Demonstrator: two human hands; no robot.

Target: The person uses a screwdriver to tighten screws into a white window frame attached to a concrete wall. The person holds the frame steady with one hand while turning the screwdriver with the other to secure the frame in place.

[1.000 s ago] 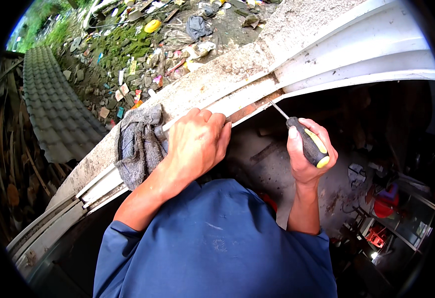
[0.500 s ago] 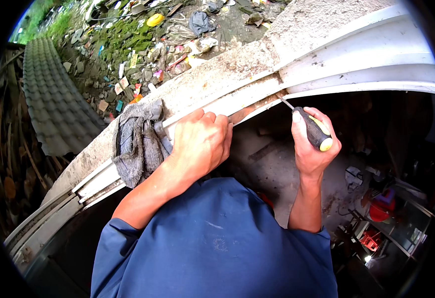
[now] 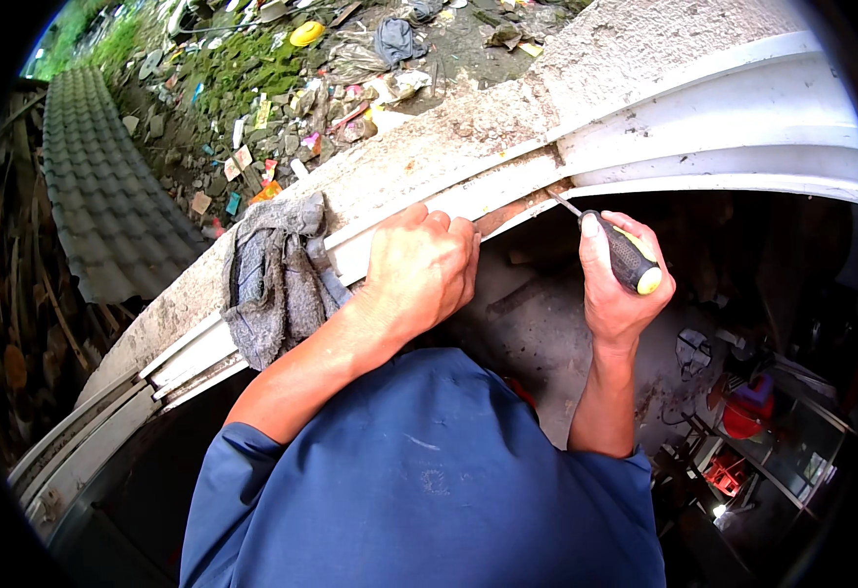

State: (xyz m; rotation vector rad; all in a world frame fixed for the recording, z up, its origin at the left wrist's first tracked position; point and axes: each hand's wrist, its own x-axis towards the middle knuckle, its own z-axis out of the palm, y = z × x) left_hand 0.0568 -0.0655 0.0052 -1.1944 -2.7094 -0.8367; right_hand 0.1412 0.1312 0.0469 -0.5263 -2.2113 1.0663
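Note:
A screwdriver [image 3: 625, 255] with a black and yellow handle is gripped in my right hand [image 3: 617, 294]. Its shaft points up and left, and the tip sits in the dirty groove of the white window frame [image 3: 507, 187], close to a joint. To the left, my left hand [image 3: 423, 263] has its fingers curled over that frame's edge; the fingertips are hidden. Beside my left wrist, a dirty grey rag [image 3: 277, 274] is draped across the frame.
Outside the frame runs a rough concrete ledge [image 3: 448, 142]. Beyond it lies littered, mossy ground [image 3: 243, 118], with a tiled roof strip [image 3: 105, 196] at the left. Inside, at lower right, a red stool [image 3: 728, 472] and clutter stand in the dim room.
My left hand has slid a little to the right along the frame, toward the screwdriver. My right hand still holds the screwdriver with its tip at about the same spot.

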